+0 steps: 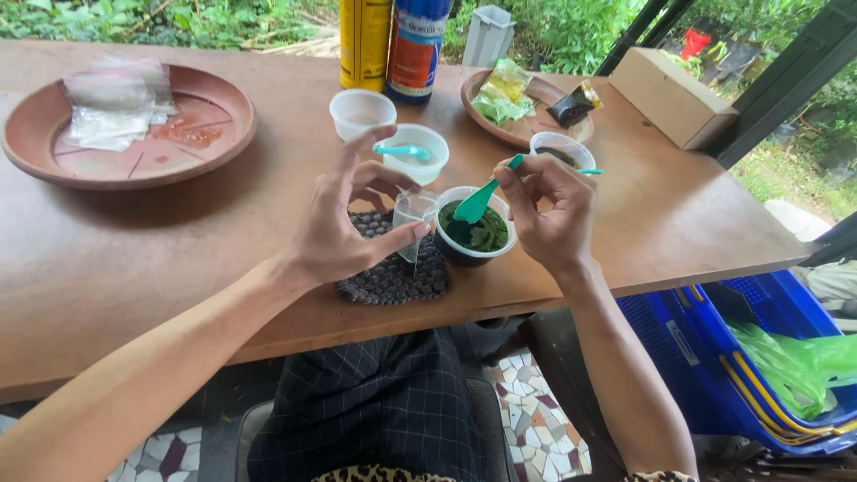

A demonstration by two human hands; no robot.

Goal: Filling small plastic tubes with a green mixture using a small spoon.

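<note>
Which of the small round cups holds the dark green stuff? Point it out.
The cup nearest the person, beside the mat, with the right hand dipping a green spoon into it. The other cups hold pale or dark contents.

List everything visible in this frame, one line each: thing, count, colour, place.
table: 1, brown, across the frame
clay plates: 2, reddish brown, far left and top centre
clear bags: a small pile, clear, on the left plate
packets: a few, green and dark, on the centre plate
bottles: 2, yellow and blue, top centre
box: 1, tan, top right
small cups: 3, clear, behind the hands
bowl of green pieces: 1, clear, near edge
woven mat: 1, dark, under the bowl
crate: 1, blue, lower right, green plastic inside
green spoon: 1, in the right hand, over the bowl
small clear bag: 1, in the left hand
left hand: pinching the bag
right hand: gripping the spoon
</note>
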